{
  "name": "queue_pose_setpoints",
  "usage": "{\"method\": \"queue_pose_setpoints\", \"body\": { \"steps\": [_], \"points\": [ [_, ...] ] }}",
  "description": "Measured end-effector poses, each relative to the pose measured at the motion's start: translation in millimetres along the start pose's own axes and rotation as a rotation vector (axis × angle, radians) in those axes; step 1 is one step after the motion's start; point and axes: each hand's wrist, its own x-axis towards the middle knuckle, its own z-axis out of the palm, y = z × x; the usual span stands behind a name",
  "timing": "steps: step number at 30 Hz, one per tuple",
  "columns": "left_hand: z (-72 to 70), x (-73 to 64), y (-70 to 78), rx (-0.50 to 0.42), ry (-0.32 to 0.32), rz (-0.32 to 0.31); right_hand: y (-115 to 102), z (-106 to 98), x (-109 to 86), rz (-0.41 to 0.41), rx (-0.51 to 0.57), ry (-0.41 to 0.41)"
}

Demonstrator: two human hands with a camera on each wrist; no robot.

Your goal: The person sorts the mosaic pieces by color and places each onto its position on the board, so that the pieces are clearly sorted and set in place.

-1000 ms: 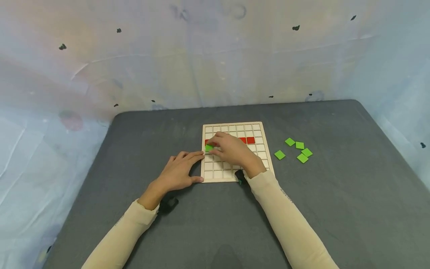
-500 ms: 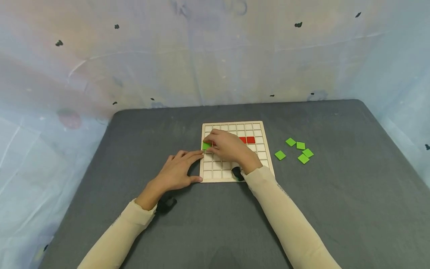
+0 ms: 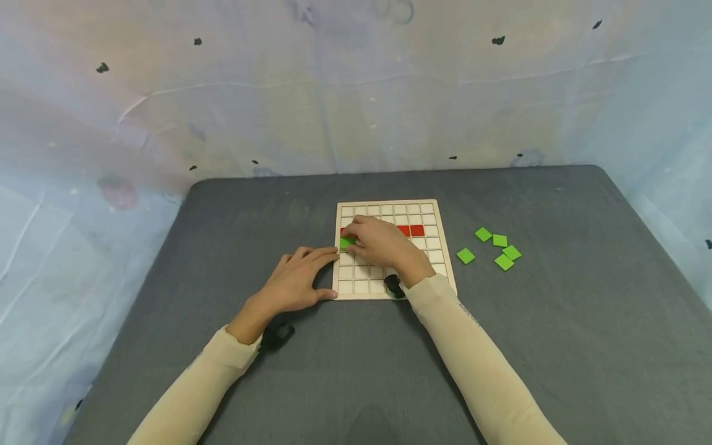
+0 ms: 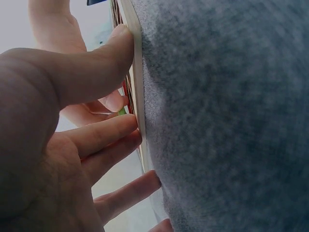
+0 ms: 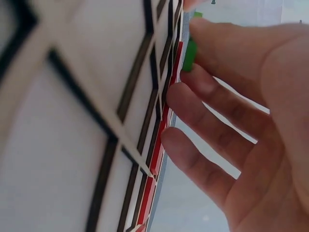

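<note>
A pale wooden grid board [image 3: 361, 287] lies on the dark table, with a row of red square tiles [image 3: 417, 230] across it, partly hidden by my right hand. My right hand [image 3: 384, 244] reaches over the board and pinches a green square tile [image 3: 345, 243] between thumb and fingertip, at the left end of the row just nearer than the red one. The same green tile [image 5: 189, 55] shows close to the grid in the right wrist view. My left hand [image 3: 295, 281] rests its spread fingertips and thumb against the board's left edge, as the left wrist view also shows.
Several loose green tiles [image 3: 500, 240] lie on the table right of the board. One green tile [image 3: 465, 255] sits apart, nearer the board. A grey cloth-covered table [image 3: 356, 364] extends around the board, and a pale patterned curtain [image 3: 267, 111] hangs behind it.
The green tile in my right hand shifts slightly left and away, then back, near the board's left edge. My left hand stays at that edge.
</note>
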Motion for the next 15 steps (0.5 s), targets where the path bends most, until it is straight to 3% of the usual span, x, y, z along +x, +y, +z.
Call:
{"method": "queue_pose_setpoints", "body": {
  "steps": [15],
  "points": [
    [-0.5,0.0,1.3,-0.02,0.008,0.011,-2.1,2.2,1.2,0.013,-0.046,-0.009]
  ]
}}
